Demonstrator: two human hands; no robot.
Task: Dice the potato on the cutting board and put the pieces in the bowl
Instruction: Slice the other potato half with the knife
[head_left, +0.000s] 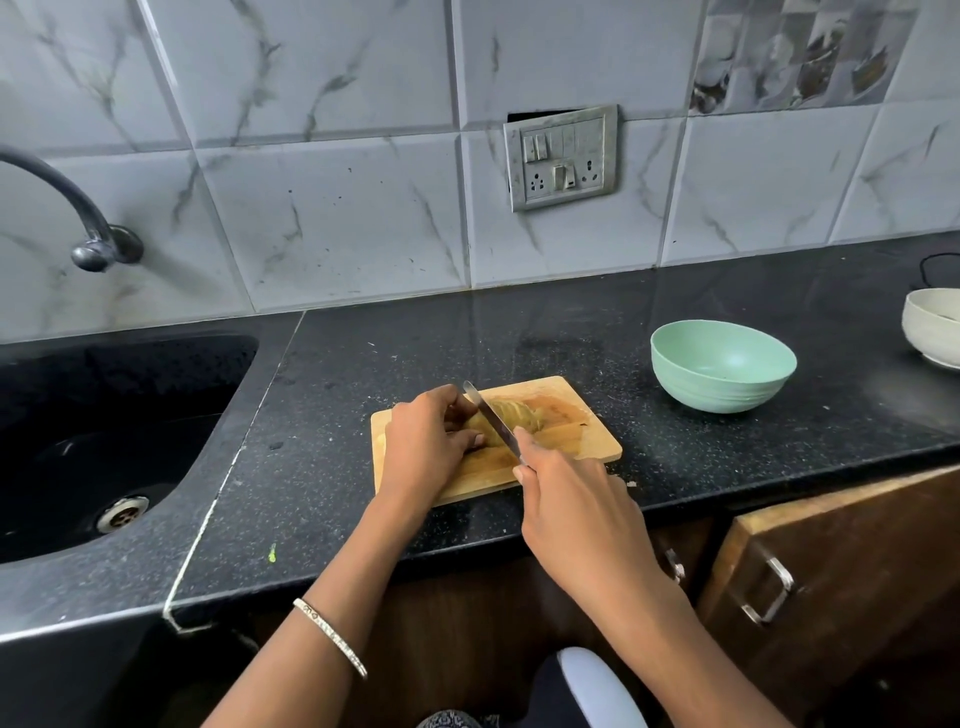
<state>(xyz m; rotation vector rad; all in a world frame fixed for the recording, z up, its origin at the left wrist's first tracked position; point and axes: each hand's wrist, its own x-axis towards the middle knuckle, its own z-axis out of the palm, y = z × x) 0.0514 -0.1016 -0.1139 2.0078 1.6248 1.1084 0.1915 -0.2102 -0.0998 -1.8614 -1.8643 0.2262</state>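
We see a mint-green bowl (722, 387) and a black countertop (467, 338) flecked with pale specks. The cutting board (597, 447) is light tan wood, the potato (521, 413) yellowish, the knife (488, 413) blade silver-grey. We note white wall tiles (337, 218) veined grey like marble, a black sink (130, 395), dark brown cabinets (857, 530) and an off-white bowl (930, 330).

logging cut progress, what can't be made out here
Head view:
Potato: left part hidden under left hand; slice count too blurred.
Knife handle: hidden in right hand grip.
White bowl: cut off by right edge.
Tap: cut off by left edge.
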